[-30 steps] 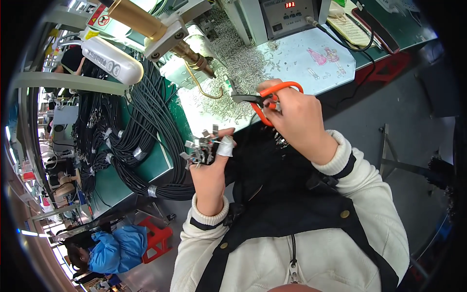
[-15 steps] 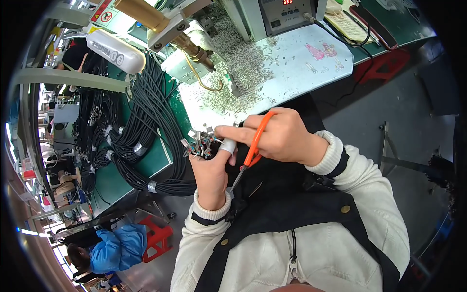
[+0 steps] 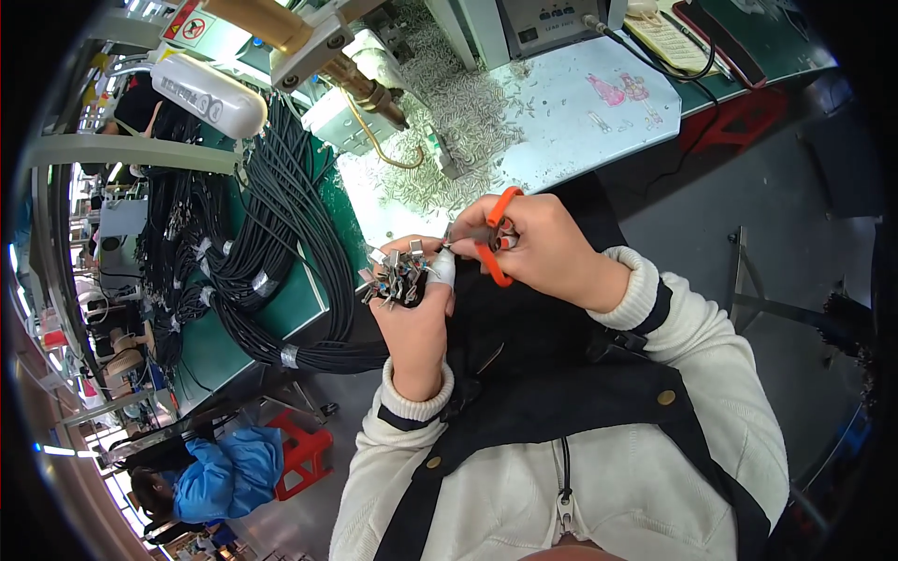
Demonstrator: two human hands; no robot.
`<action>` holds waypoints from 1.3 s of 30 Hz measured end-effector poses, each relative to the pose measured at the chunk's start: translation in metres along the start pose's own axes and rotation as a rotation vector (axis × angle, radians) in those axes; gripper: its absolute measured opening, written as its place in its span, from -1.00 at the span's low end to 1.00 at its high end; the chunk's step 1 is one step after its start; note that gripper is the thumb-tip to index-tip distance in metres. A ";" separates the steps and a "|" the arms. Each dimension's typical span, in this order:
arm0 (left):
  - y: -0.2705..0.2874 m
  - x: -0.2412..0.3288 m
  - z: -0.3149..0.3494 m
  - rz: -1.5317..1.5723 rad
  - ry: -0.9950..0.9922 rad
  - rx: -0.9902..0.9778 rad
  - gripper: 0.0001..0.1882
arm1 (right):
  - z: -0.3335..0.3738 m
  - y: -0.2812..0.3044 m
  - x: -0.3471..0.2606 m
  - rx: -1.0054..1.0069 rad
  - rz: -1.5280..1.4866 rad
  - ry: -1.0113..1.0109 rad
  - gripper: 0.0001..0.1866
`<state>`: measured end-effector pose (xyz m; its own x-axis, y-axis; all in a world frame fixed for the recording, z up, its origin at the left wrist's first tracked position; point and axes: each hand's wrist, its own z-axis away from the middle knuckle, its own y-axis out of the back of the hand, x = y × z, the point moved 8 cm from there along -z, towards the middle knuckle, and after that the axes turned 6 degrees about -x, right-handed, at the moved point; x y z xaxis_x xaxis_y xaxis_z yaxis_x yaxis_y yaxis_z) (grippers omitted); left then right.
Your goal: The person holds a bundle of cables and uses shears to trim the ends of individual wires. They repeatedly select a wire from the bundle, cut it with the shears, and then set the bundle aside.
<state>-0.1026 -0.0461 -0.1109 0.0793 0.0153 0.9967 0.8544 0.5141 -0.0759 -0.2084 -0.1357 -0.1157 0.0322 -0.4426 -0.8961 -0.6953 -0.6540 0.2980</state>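
Note:
My left hand [image 3: 414,332] is closed round a bunch of cable ends tipped with silver metal connectors [image 3: 400,277], fine coloured wires showing among them. White tape wraps its thumb. Just to the right, my right hand [image 3: 538,243] has the orange handles of a pair of scissors [image 3: 493,266] looped about its fingers. The scissors' blades cannot be made out. Thumb and forefinger of that hand come together at a small metal connector end beside the taped thumb. Whether they grip it is hard to tell.
Beyond my hands lies a white work plate [image 3: 580,140] strewn with small silvery pieces [image 3: 468,122]. A brass-coloured machine head [image 3: 369,93] overhangs it. Bundles of black cable [image 3: 295,215] cover the green bench at left. A person in blue [image 3: 229,472] sits lower left.
The scissors have swung round in my right hand, their blades no longer pointing down toward me. Both hands have shifted slightly, and the connectors in my left hand are more spread and visible.

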 end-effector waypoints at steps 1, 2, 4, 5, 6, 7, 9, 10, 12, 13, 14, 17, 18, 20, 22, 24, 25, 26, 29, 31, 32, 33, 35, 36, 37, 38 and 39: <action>0.000 -0.003 0.000 0.070 0.026 -0.002 -0.75 | 0.001 0.001 -0.002 0.009 0.010 0.010 -0.84; -0.003 -0.004 -0.005 0.142 0.034 -0.014 -0.74 | 0.001 0.001 0.002 -0.014 -0.058 -0.052 -0.85; -0.005 -0.011 -0.004 0.219 0.067 -0.068 -0.76 | 0.004 0.006 0.003 -0.014 -0.134 -0.150 -0.87; -0.009 -0.017 -0.008 0.237 0.115 -0.101 -0.76 | 0.004 0.006 0.005 -0.023 -0.119 -0.104 -0.86; -0.008 -0.020 -0.009 0.246 0.165 -0.126 -0.77 | 0.001 0.009 0.005 -0.039 -0.111 -0.058 -0.85; -0.003 -0.021 -0.008 0.262 0.189 -0.150 -0.77 | -0.005 0.029 -0.007 0.001 -0.062 -0.029 -0.85; 0.000 -0.019 -0.007 0.259 0.215 -0.187 -0.78 | -0.005 0.050 -0.021 -0.147 -0.439 -0.245 -0.77; -0.002 -0.016 -0.005 0.242 0.225 -0.199 -0.79 | 0.002 0.055 -0.025 -0.225 -0.636 -0.357 -0.73; -0.006 -0.013 0.000 0.210 0.205 -0.256 -0.78 | -0.005 0.130 -0.038 -0.028 -0.668 -0.137 -0.54; -0.008 -0.015 -0.001 0.170 0.219 -0.275 -0.77 | -0.014 0.162 -0.045 0.051 -0.843 -0.080 -0.48; -0.010 -0.013 -0.003 0.169 0.205 -0.296 -0.77 | -0.020 0.190 -0.052 0.131 -1.025 -0.027 -0.42; -0.014 -0.014 -0.010 0.190 0.224 -0.309 -0.75 | -0.041 0.232 -0.042 0.173 -1.226 -0.061 -0.39; -0.014 -0.014 -0.011 0.190 0.222 -0.319 -0.75 | -0.031 0.230 -0.027 0.252 -1.168 -0.160 -0.43; -0.005 -0.014 -0.009 0.175 0.241 -0.301 -0.75 | -0.008 0.200 -0.003 0.148 -0.948 -0.267 -0.53; -0.005 -0.015 -0.010 0.174 0.253 -0.289 -0.75 | 0.017 0.151 0.010 -0.129 -0.809 -0.353 -0.64; -0.007 -0.016 -0.010 0.174 0.250 -0.291 -0.75 | 0.050 0.105 0.039 -0.254 -0.747 -0.539 -0.67; -0.006 -0.017 -0.011 0.171 0.249 -0.285 -0.76 | 0.061 0.084 0.055 -0.300 -0.757 -0.595 -0.68; -0.005 -0.019 -0.012 0.170 0.253 -0.275 -0.76 | 0.068 0.067 0.063 -0.309 -0.762 -0.599 -0.68; -0.003 -0.026 -0.012 0.212 0.264 -0.266 -0.77 | 0.079 0.041 0.077 -0.274 -0.826 -0.675 -0.71; -0.006 -0.029 -0.013 0.199 0.268 -0.270 -0.78 | 0.077 0.037 0.079 -0.325 -0.745 -0.683 -0.72; -0.008 -0.029 -0.013 0.189 0.256 -0.277 -0.78 | 0.077 0.034 0.079 -0.354 -0.702 -0.685 -0.73; -0.008 -0.029 -0.012 0.180 0.243 -0.285 -0.78 | 0.078 0.029 0.078 -0.359 -0.707 -0.693 -0.73; -0.008 -0.033 -0.010 0.171 0.258 -0.290 -0.79 | 0.078 0.024 0.074 -0.340 -0.734 -0.688 -0.74; -0.008 -0.035 -0.009 0.161 0.265 -0.301 -0.79 | 0.077 0.023 0.074 -0.330 -0.744 -0.683 -0.74; -0.009 -0.036 -0.008 0.152 0.272 -0.313 -0.79 | 0.078 0.022 0.074 -0.333 -0.743 -0.684 -0.74; -0.008 -0.036 -0.007 0.154 0.272 -0.311 -0.79 | 0.078 0.018 0.073 -0.354 -0.727 -0.683 -0.73; -0.008 -0.035 -0.007 0.149 0.266 -0.313 -0.79 | 0.079 0.015 0.073 -0.376 -0.711 -0.681 -0.73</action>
<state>-0.1085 -0.0562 -0.1451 0.3082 -0.1731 0.9354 0.9348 0.2376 -0.2640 -0.2735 -0.1296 -0.2027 -0.1460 0.4790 -0.8656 -0.4036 -0.8276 -0.3900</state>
